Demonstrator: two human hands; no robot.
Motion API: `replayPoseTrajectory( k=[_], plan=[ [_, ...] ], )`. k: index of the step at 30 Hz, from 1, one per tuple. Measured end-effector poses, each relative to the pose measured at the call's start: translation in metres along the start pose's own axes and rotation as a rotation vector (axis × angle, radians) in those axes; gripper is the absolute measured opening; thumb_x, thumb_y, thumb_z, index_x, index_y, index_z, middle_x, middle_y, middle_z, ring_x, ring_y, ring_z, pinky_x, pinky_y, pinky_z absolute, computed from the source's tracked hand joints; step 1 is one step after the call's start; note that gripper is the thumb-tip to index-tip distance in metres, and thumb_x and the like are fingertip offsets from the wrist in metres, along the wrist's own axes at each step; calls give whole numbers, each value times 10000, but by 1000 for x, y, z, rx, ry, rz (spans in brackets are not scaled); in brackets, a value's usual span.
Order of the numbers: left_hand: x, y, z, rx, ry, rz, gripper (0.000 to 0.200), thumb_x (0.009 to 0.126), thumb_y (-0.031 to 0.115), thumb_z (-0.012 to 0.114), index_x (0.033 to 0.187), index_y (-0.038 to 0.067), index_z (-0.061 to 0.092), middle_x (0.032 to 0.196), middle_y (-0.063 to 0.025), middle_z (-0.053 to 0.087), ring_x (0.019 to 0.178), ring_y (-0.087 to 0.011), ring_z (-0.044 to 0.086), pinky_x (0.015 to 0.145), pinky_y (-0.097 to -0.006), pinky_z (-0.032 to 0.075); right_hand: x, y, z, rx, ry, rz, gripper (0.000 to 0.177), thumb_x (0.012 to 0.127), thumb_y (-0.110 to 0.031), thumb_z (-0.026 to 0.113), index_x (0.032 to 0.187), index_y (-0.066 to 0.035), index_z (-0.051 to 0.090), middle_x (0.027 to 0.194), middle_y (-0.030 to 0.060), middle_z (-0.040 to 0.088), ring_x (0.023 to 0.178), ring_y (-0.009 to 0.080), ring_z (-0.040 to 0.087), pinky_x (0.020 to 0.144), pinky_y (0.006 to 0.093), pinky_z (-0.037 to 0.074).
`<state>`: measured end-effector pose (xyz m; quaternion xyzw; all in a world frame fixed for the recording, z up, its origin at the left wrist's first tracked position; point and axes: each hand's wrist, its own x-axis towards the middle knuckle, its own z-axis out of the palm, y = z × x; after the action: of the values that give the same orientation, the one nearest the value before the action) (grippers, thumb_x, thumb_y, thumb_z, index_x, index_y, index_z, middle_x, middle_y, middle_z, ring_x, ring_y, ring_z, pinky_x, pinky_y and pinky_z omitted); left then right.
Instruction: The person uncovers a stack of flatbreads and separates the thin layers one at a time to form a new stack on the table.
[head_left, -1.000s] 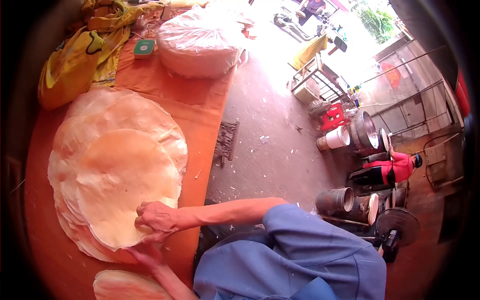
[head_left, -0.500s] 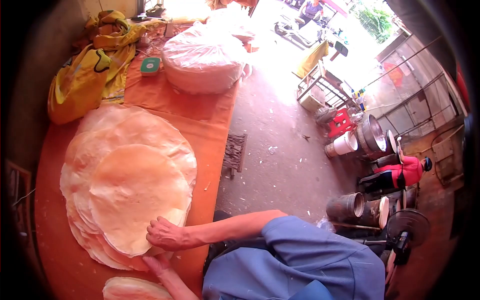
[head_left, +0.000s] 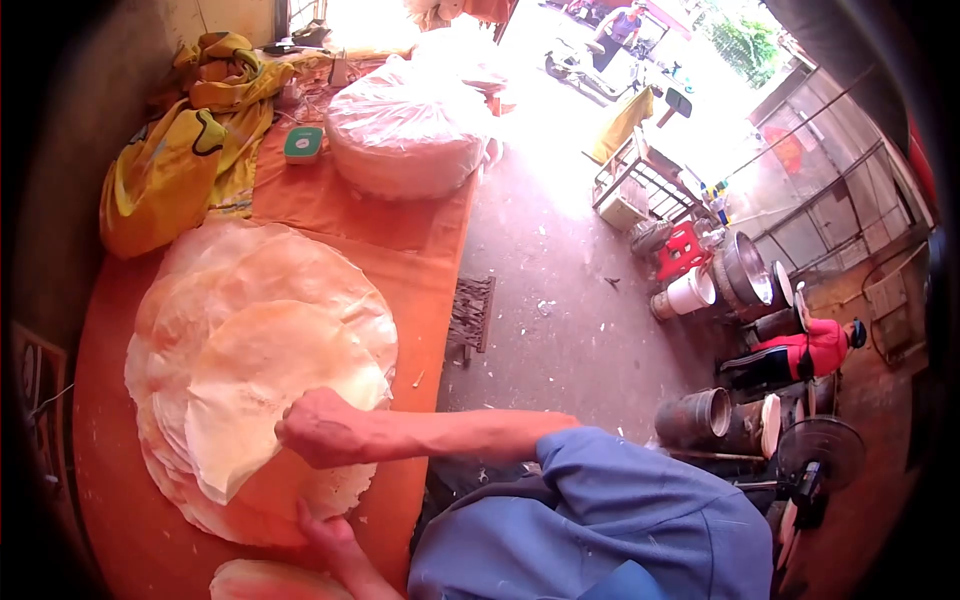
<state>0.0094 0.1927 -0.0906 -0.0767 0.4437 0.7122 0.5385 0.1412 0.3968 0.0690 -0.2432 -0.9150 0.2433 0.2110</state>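
In the head view, a broad stack of thin, pale cream-orange round sheets [head_left: 260,262] lies on the left, spread on a table covered in orange cloth [head_left: 420,290]. The topmost thin cream round sheet [head_left: 250,370] sits on the near part of this stack, with its near right edge raised and bent over. The right hand [head_left: 322,428] is closed in a loose fist, gripping that raised edge; its fingertips are hidden. Nearer, the left hand [head_left: 332,537] is at the near right rim of the stack; whether it grips anything I cannot tell. A second pale round stack [head_left: 270,582] shows partly at the near edge.

On the far part of the table, a bulky yellow cloth bundle [head_left: 165,175] lies left, then a small green-and-white square device [head_left: 303,146], then a large round pinkish bundle in clear plastic [head_left: 405,135]. Across the grey floor [head_left: 545,340], on the right, are a red plastic stool [head_left: 680,250], a white cylindrical bucket [head_left: 690,290] and a co-worker in a bright pink-red top [head_left: 820,345].
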Motion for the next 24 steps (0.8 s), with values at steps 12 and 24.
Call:
replayPoseTrajectory(
  k=[12, 24],
  plan=[
    [1, 3, 14, -11, 23, 7, 528, 931, 348, 589, 1347, 39, 494, 1324, -100, 553, 1217, -290, 525, 1020, -447, 434, 27, -51, -123, -378, 247, -288, 131, 689, -159, 607, 705, -48, 540, 680, 74, 527, 666, 220, 549, 571, 335, 437],
    [-6, -6, -8, 65, -141, 101, 511, 979, 423, 428, 1384, 112, 451, 1350, -74, 530, 1207, -264, 539, 965, -425, 480, -51, -12, 67, -161, -151, -137, 109, 712, -154, 647, 745, -57, 608, 820, 84, 579, 840, 235, 571, 663, 343, 455]
  ],
)
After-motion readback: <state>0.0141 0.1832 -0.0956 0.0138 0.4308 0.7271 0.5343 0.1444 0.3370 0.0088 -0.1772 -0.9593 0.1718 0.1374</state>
